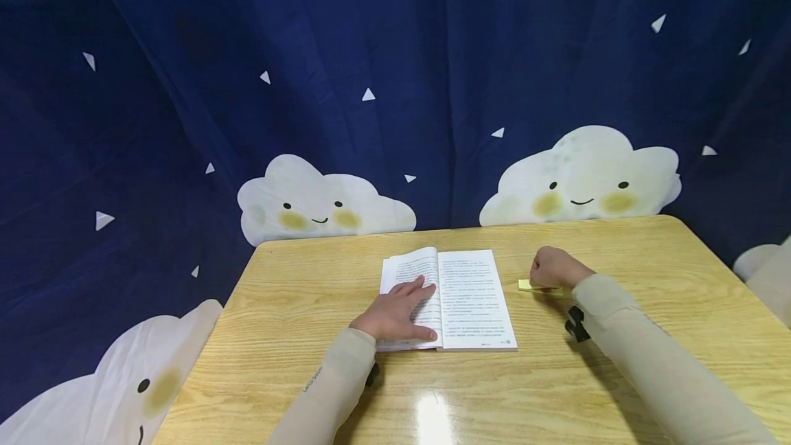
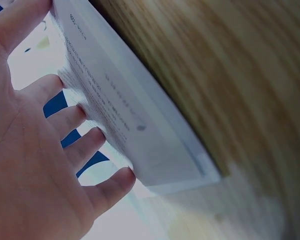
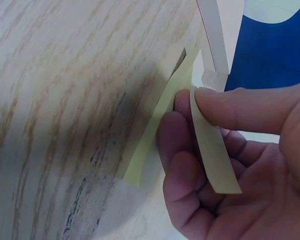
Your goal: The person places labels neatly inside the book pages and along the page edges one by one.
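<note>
Two hands, one open book [image 1: 476,301] and two visible lengths of yellow paper at one table [image 1: 296,294] of pale, grained wood. The left hand [image 1: 392,314] lies with fingers spread on the book's left page; both rectangular pages bear printed lines. To the right of the book, the right hand [image 1: 559,268] pinches one narrow, slightly curved strip [image 3: 215,155] between thumb and fingers. A second, straighter strip [image 3: 150,130] lies just beside it, low at the wood; whether the two join cannot be told. Behind hangs one dark blue cloth [image 1: 309,33], patterned with white clouds.
</note>
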Available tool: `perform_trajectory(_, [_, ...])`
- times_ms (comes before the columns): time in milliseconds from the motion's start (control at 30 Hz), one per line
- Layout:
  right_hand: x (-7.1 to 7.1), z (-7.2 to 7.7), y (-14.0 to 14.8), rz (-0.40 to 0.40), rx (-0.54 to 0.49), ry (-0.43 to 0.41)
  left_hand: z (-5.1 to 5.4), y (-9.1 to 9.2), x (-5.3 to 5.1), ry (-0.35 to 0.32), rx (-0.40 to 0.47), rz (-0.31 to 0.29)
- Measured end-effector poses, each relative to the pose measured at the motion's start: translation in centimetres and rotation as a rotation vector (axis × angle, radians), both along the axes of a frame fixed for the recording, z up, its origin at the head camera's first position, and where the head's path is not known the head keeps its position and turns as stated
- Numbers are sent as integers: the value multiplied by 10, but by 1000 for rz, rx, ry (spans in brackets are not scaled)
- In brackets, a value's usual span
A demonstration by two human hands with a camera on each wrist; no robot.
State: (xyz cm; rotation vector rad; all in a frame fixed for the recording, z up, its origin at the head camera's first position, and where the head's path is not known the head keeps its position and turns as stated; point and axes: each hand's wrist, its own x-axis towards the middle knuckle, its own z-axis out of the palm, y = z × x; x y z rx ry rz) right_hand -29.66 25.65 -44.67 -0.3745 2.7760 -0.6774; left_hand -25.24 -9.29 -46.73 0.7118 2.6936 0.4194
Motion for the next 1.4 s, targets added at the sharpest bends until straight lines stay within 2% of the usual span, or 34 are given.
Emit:
perform_trajectory(267, [2, 2, -1, 11, -17, -24, -1, -1, 0, -1, -5, 0])
perform_trajectory(1400, [-4, -3, 3, 34, -4, -21, 3, -1, 0, -17, 3, -4])
